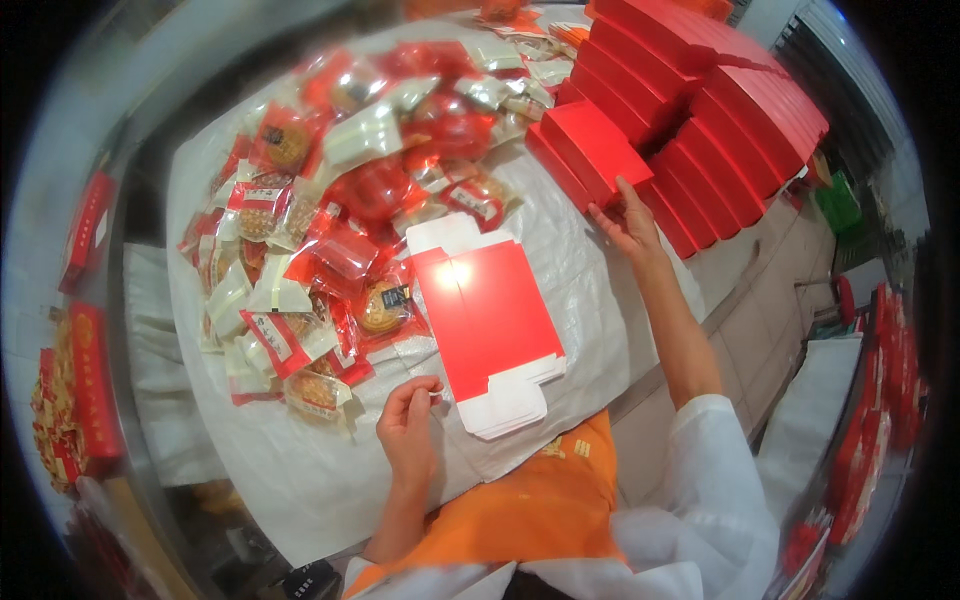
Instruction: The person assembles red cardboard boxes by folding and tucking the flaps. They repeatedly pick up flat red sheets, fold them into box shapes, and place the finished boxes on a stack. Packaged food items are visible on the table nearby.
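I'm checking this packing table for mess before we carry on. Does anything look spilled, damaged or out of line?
Nothing looks damaged. The wrapped pastries lie in a loose heap, not rows. One red box sits askew before the neat red box stack, under the right hand. The left hand rests beside the flat cartons.

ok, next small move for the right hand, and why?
Probably lift its fingers clear of the box: the right hand rests on that closed box's near edge beside the box rows, while the left hand sits by the flat blanks.
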Demonstrator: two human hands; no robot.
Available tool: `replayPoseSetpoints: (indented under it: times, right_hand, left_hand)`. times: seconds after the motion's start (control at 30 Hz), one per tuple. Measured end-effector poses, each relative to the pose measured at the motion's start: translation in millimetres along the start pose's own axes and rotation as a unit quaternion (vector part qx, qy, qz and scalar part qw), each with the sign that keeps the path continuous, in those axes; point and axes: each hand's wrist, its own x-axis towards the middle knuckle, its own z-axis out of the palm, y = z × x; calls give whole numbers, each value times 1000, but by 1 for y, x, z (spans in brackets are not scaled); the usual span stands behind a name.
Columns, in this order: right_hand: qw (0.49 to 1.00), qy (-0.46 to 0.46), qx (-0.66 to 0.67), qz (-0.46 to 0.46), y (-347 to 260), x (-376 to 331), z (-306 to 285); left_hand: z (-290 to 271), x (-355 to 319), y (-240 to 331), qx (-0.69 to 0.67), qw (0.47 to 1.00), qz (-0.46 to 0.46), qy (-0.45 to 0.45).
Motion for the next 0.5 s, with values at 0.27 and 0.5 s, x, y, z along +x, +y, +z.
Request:
replayPoseSetpoints:
  times: [0.27, 0.5]
  right_hand:
    - [998, 49, -16, 21, 4, 22, 12]
    - [814, -163, -496, -254, 76, -94, -11]
  left_hand:
    - [5, 11, -11, 9, 1000, -13, -16]
    - [1, 29, -28, 297, 947, 118, -33]
